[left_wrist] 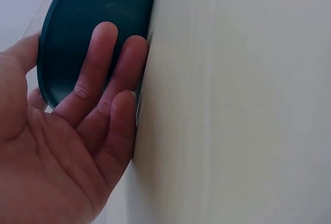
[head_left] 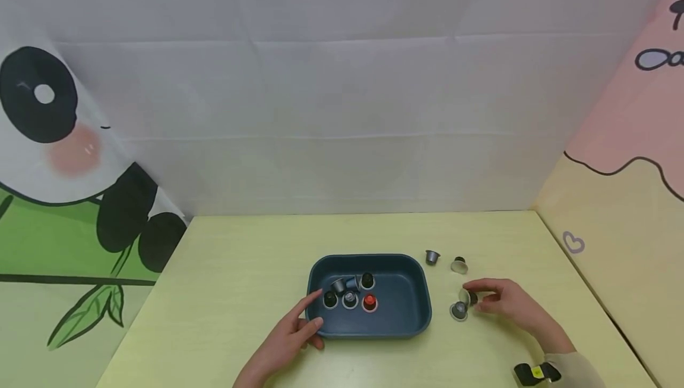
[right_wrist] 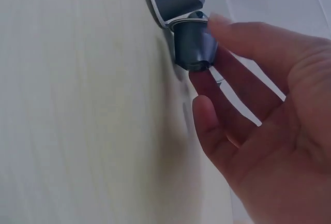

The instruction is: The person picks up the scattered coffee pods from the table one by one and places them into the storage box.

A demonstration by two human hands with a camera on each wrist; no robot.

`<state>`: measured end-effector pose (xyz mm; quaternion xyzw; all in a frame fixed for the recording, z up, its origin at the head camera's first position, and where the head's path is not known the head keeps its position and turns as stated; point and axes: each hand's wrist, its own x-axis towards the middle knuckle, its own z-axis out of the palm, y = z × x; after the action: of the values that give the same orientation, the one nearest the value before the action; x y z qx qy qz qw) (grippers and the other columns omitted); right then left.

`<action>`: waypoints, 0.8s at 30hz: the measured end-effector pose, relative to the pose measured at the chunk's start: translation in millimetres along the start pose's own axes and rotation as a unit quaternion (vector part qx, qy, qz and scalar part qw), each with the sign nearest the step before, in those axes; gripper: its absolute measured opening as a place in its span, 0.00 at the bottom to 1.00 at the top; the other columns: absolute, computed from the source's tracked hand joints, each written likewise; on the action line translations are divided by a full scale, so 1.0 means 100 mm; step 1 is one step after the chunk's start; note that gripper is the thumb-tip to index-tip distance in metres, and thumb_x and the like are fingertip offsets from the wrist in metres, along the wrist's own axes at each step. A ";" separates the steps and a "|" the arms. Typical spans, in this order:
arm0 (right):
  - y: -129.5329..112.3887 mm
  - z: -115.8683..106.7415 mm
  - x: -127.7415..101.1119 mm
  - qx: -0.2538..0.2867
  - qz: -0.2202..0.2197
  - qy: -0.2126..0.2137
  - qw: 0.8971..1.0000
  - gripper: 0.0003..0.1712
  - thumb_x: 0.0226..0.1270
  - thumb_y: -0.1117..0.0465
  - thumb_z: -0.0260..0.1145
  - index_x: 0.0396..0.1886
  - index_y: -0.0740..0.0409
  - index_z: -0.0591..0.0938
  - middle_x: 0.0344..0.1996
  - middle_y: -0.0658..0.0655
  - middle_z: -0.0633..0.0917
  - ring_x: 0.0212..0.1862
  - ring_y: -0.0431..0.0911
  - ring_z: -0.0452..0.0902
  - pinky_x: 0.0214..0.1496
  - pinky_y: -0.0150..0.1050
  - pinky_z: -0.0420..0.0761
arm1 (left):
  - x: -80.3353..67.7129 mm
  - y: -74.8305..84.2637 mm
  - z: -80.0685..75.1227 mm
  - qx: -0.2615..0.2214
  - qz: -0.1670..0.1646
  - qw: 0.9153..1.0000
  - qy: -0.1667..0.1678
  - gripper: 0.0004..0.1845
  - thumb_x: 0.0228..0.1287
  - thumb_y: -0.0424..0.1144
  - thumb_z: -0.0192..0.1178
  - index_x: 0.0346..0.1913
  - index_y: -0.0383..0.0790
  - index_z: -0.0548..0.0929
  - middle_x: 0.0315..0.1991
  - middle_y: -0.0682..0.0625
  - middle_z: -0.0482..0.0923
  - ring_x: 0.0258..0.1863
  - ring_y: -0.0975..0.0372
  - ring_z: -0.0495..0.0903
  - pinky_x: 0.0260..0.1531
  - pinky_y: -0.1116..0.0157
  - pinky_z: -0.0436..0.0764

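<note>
My left hand (head_left: 285, 337) rests at the left side of a dark blue tray (head_left: 411, 263). Its thumb and index finger touch the rim. In the left wrist view the other fingers lie loosely along the outer wall. Between thumb and fingertips my right hand (head_left: 510, 302) pinches a dark coffee capsule (right_wrist: 194, 45), low over the table. Right beside it, a grey capsule (head_left: 458, 311) sits on the table and seems to touch the pinched one. Several capsules, among them a red one (head_left: 370, 302) and a blue one (head_left: 352, 283), lie in the tray's left half.
Behind my right hand are a silver capsule (head_left: 432, 257), near the tray's right back corner, and a dark-topped capsule (head_left: 459, 265). A white cloth wall (head_left: 347, 168) closes off the table's back. Printed panels (head_left: 614, 245) stand at both sides.
</note>
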<state>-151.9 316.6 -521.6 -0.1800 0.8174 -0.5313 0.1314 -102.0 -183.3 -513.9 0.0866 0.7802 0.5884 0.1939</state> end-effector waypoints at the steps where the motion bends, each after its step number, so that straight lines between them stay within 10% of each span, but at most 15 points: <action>1: 0.01 0.00 0.00 -0.007 0.001 0.000 1.000 0.25 0.60 0.70 0.72 0.57 0.73 0.80 0.54 0.73 0.81 0.42 0.45 0.84 0.43 0.32 0.80 | 0.00 0.00 0.00 -0.001 0.000 1.000 0.000 0.32 0.77 0.42 0.54 0.78 0.50 0.58 0.26 0.42 0.85 0.28 0.52 0.82 0.30 0.65 0.74; 24: 0.03 0.10 0.01 -0.127 0.025 0.054 0.990 0.23 0.60 0.63 0.74 0.55 0.62 0.84 0.47 0.59 0.86 0.44 0.38 0.78 0.42 0.35 0.78 | 0.02 -0.04 -0.02 -0.003 -0.006 1.000 -0.006 0.32 0.77 0.42 0.54 0.79 0.51 0.57 0.26 0.41 0.85 0.30 0.52 0.83 0.31 0.65 0.75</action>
<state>-149.2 308.7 -528.5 -0.1459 0.8882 -0.4290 0.0761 -104.1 -185.7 -517.7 0.0848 0.7778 0.5888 0.2029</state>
